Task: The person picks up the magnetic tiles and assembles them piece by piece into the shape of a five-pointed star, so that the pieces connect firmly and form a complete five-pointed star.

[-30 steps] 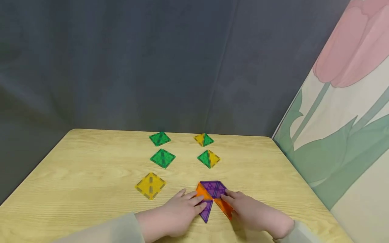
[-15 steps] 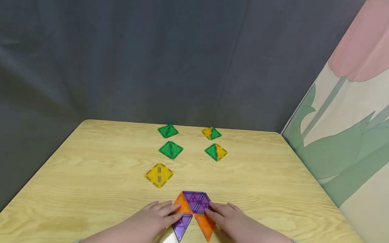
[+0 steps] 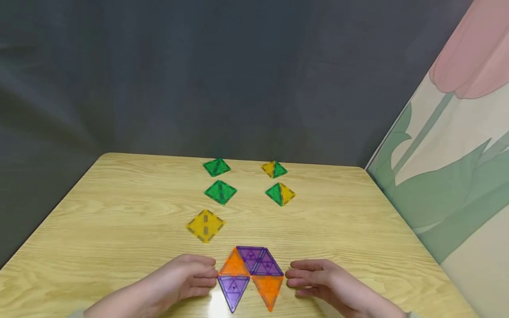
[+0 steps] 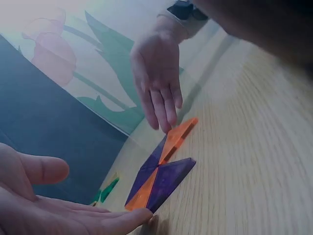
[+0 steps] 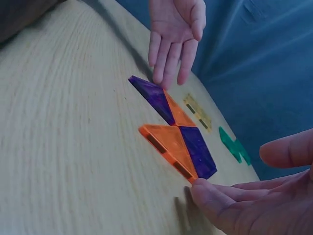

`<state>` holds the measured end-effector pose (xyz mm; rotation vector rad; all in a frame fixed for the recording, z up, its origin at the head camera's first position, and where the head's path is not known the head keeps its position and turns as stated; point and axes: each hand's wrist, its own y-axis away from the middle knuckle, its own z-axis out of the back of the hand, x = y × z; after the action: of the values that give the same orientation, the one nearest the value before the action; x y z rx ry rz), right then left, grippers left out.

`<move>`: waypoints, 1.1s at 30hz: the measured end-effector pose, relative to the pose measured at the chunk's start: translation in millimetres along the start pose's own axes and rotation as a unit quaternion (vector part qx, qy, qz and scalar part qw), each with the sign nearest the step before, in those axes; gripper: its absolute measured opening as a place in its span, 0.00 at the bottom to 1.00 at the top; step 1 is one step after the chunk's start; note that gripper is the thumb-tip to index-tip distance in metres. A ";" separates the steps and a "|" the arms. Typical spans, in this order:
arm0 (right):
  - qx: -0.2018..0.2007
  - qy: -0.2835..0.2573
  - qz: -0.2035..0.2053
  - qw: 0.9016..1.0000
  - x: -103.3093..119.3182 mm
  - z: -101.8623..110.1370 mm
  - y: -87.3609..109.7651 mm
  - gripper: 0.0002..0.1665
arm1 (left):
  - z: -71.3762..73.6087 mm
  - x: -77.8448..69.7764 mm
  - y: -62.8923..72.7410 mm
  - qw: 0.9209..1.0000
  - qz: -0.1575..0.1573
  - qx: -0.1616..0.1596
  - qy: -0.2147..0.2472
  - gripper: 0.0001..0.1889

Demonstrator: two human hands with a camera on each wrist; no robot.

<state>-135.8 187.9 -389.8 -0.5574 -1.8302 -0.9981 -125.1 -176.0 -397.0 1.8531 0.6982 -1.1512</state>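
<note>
Three purple and two orange triangular magnetic tiles lie flat near the table's front, edges together in a ring with a gap facing the person. Two purple tiles (image 3: 260,261) form the far side. An orange tile (image 3: 234,264) and a lighter purple tile (image 3: 233,291) make up the left; the second orange tile (image 3: 268,289) sits at the right. My left hand (image 3: 180,280) is on the left of the ring, fingers extended, tips right at its edge. On the right, my right hand (image 3: 328,282) has its fingers extended towards the ring's right side. Both hands hold nothing.
Beyond the ring lies a yellow diamond of tiles (image 3: 205,226). Farther back are two green diamonds (image 3: 220,192) and two green-and-yellow ones (image 3: 280,194). A dark curtain (image 3: 238,79) hangs behind the table (image 3: 119,221); a tulip-patterned panel (image 3: 445,176) borders the right.
The tile ring has slid nearer to the person and leftward relative to the yellow diamond. Both hands have come off the tiles and moved outward to its sides. The head view has shifted.
</note>
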 end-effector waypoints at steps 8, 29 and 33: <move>0.032 -0.039 0.023 0.998 -4.9 -1.4 -2.9 0.34 | 4.4 1.4 0.4 1.000 -0.002 0.015 0.018 0.30; 0.023 -0.106 0.021 0.994 -15.3 5.7 -8.4 0.29 | 2.4 14.2 -7.0 0.997 -0.004 -0.031 0.068 0.30; 0.019 -0.108 0.016 0.994 -15.7 3.6 -11.6 0.28 | -1.5 17.2 -10.2 0.996 -0.010 -0.060 0.059 0.28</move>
<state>-139.0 185.1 -409.2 -0.6916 -2.0187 -0.9075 -125.1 -169.0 -415.8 1.8260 0.8361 -0.9964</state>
